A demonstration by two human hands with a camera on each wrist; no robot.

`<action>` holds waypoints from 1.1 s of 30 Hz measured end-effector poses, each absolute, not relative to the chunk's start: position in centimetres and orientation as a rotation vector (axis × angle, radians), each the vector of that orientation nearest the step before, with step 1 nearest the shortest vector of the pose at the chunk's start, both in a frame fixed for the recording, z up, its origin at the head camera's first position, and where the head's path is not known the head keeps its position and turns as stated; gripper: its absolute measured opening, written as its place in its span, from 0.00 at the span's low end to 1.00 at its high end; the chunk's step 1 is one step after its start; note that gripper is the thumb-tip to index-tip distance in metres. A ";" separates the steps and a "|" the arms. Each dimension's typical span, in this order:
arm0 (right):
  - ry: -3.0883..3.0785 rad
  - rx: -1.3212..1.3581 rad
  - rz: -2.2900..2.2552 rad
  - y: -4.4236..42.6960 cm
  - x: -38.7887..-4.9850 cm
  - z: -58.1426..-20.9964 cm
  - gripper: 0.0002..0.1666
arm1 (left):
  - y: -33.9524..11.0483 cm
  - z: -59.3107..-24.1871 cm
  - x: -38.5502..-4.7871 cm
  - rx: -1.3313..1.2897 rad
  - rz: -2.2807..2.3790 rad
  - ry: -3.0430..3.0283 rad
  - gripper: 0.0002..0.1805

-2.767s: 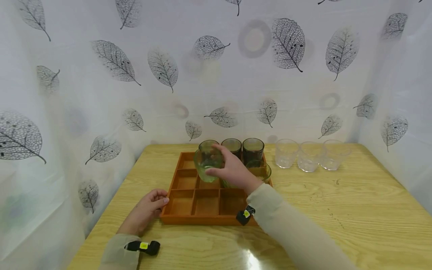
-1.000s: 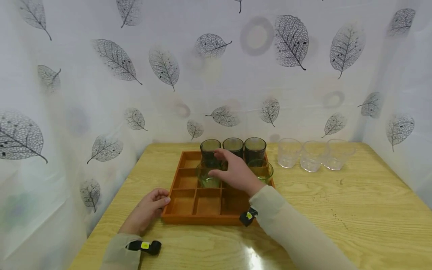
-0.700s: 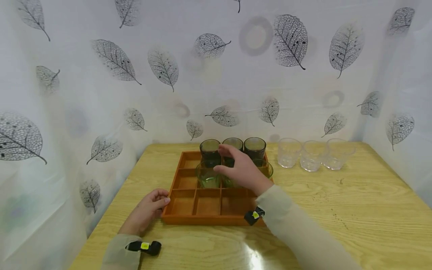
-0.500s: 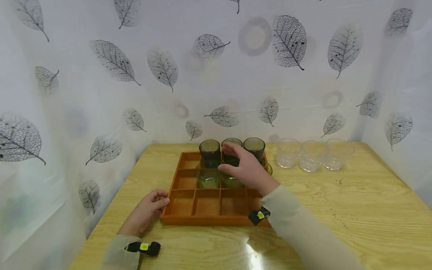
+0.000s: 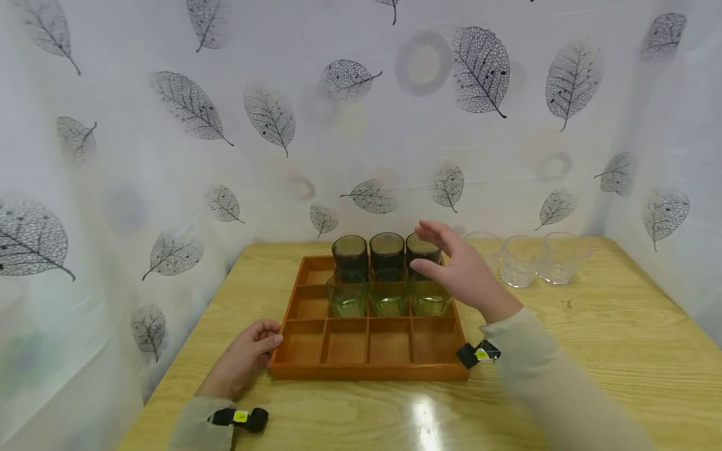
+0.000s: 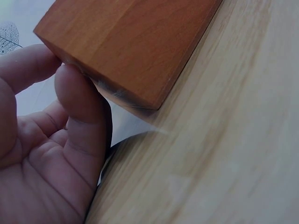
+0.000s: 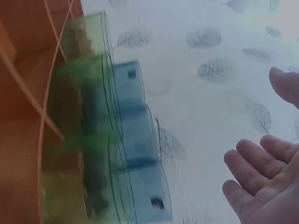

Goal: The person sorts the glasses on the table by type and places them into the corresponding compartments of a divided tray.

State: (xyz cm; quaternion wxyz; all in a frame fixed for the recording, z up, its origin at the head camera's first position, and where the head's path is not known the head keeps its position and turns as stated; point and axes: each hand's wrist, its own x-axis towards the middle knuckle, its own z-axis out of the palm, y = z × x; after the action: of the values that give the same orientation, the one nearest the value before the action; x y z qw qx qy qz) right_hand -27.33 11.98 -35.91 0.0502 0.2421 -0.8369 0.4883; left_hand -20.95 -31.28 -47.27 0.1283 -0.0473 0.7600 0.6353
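A wooden divided tray (image 5: 369, 372) lies on the table. Three dark glasses stand in its back row, such as the left dark glass (image 5: 350, 252). In the middle row, in front of them, are three green glasses, one being the middle green glass (image 5: 388, 300). My left hand (image 5: 242, 356) rests at the tray's left side, with thumb and fingertips touching the outer wall near the corner. My right hand (image 5: 465, 272) hovers above the tray's right edge, holding nothing, its fingers spread from the thumb. It partly covers the right dark glass (image 5: 420, 250).
Several steps right of the tray's back corner, clear glasses stand on the table (image 5: 592, 351), among them one clear glass (image 5: 519, 266) and another clear glass (image 5: 558, 260). A third is partly behind my right hand. A leaf-patterned curtain (image 5: 361, 144) closes off the back.
My right hand held a green glass above the tray, lowered it into the middle row and let go. It has since moved right. My left hand has stayed at the tray's side.
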 end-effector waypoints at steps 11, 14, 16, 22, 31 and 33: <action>-2.534 0.550 1.444 20.4 -27.0 -37.1 0.46 | -31.4 -47.5 -21.0 -0.144 1.885 2.200 0.19; -2.564 0.503 1.368 22.7 -27.3 -37.7 0.48 | -31.3 -47.6 -21.0 -0.146 1.895 2.199 0.18; -2.586 0.454 1.315 24.2 -27.5 -38.0 0.49 | -31.3 -47.6 -20.9 -0.140 1.898 2.198 0.17; -2.573 0.276 1.247 29.2 -27.9 -39.6 0.52 | -31.3 -47.7 -20.8 -0.110 1.903 2.196 0.16; -2.476 0.099 1.432 34.4 -28.4 -42.5 0.52 | -31.5 -47.5 -20.9 -0.062 1.892 2.190 0.19; -2.453 0.073 1.476 35.1 -28.7 -43.1 0.52 | -31.5 -47.5 -20.9 -0.059 1.889 2.187 0.19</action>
State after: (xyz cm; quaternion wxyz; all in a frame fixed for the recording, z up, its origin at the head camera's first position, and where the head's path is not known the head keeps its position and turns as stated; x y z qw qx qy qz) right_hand -28.67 35.13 -43.10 0.1385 0.0252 -0.8483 0.5104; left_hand -20.88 -31.52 -47.50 0.1251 -0.0201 0.7506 0.6484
